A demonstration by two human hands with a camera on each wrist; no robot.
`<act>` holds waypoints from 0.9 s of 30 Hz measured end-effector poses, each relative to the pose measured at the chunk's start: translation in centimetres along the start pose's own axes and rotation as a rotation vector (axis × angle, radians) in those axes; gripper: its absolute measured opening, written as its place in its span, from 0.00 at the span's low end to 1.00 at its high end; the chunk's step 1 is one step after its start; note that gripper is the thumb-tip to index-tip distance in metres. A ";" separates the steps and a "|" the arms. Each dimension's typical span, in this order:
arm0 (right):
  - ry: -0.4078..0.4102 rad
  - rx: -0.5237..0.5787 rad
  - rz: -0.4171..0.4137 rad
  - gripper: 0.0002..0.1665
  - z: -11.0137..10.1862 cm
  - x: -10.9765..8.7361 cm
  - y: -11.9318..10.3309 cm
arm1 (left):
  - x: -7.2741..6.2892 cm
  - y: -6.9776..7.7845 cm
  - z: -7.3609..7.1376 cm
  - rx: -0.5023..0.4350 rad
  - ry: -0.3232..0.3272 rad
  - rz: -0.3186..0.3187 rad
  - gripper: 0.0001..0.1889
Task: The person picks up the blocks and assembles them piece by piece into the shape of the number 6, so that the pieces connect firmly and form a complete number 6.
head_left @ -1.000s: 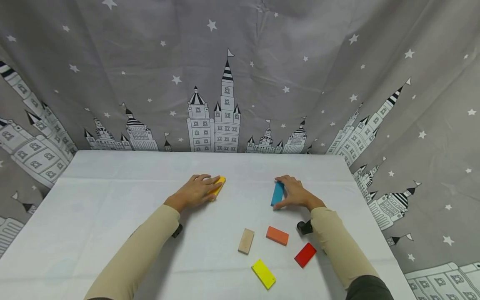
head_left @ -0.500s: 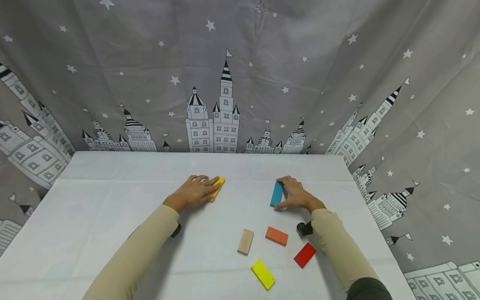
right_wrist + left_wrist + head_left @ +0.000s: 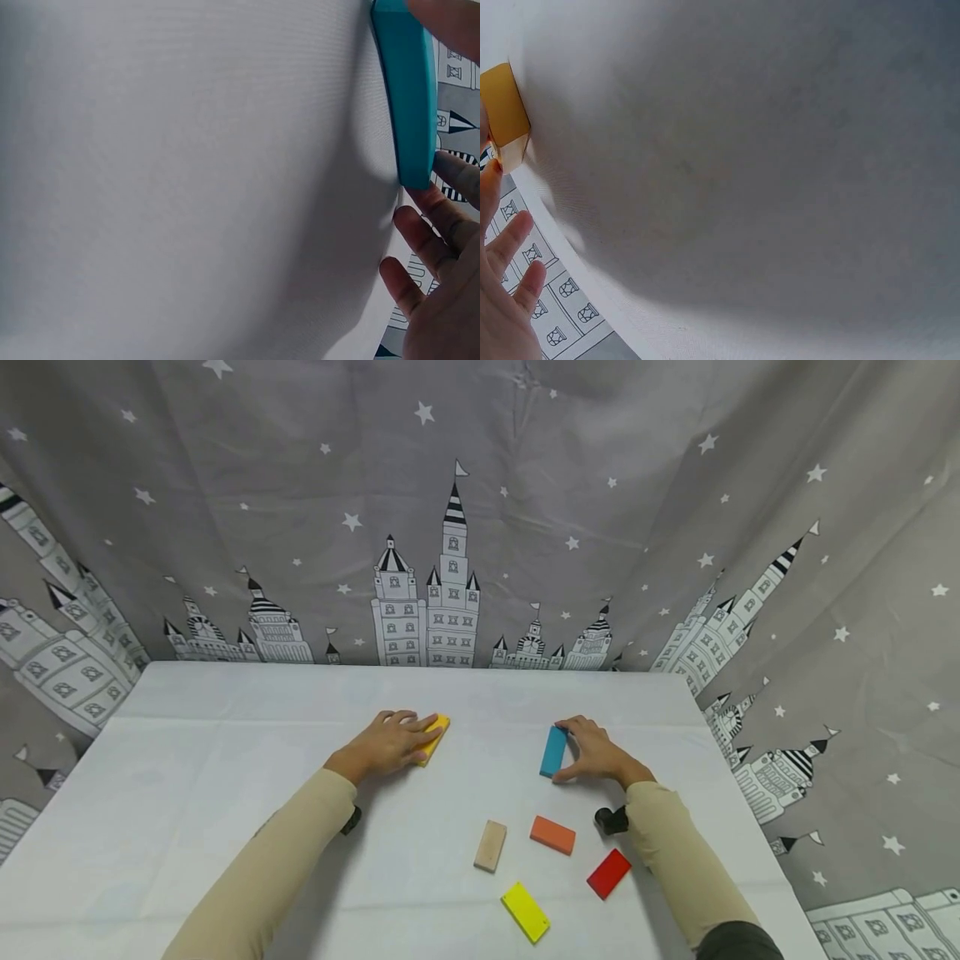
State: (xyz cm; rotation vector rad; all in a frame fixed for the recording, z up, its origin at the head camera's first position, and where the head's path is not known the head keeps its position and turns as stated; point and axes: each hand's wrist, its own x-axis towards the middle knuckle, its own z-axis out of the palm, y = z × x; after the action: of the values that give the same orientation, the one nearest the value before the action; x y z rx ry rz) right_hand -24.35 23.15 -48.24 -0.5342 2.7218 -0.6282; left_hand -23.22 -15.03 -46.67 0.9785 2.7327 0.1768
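In the head view my left hand [image 3: 384, 745] holds an orange-yellow rectangular block [image 3: 437, 732] near the far middle of the table, its fingers lying over the block's left side. That block [image 3: 505, 105] shows at the left edge of the left wrist view, a fingertip at its end and other fingers spread below. My right hand [image 3: 596, 753] spans a blue block [image 3: 553, 752] lengthwise, thumb at the near end and a finger at the far end. In the right wrist view the thumb overlaps the top of the blue block [image 3: 407, 97], and fingertips meet its lower end.
Nearer on the white table [image 3: 225, 810] lie a plain wooden block [image 3: 491, 846], an orange block [image 3: 552, 835], a red block [image 3: 609, 873] and a bright yellow block [image 3: 526, 912]. A grey curtain [image 3: 525, 527] printed with castles hangs behind the table.
My right hand has shifted slightly right against the blue block, its thumb now at the near right corner. The left hand and the loose blocks stay nearly as they were.
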 end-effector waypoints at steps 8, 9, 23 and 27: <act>0.007 -0.002 -0.009 0.54 0.0 0.3 -0.3 | -0.1 -0.3 0.0 0.015 0.021 -0.002 0.28; 0.008 -0.002 -0.010 0.54 0.0 0.4 -0.4 | -0.2 -0.3 -0.1 0.010 0.021 -0.001 0.28; 0.040 -0.013 -0.017 0.53 0.2 1.9 -1.5 | 0.1 -0.3 0.1 -0.002 0.024 -0.006 0.29; 0.042 -0.013 -0.021 0.53 0.4 2.6 -1.9 | 0.0 0.0 0.1 0.004 0.021 -0.009 0.29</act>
State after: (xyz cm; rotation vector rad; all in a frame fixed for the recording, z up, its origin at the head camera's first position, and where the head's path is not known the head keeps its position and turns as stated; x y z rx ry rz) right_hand -25.97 20.35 -48.23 -0.5594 2.7649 -0.6340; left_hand -23.24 -15.02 -46.75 0.9699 2.7568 0.1807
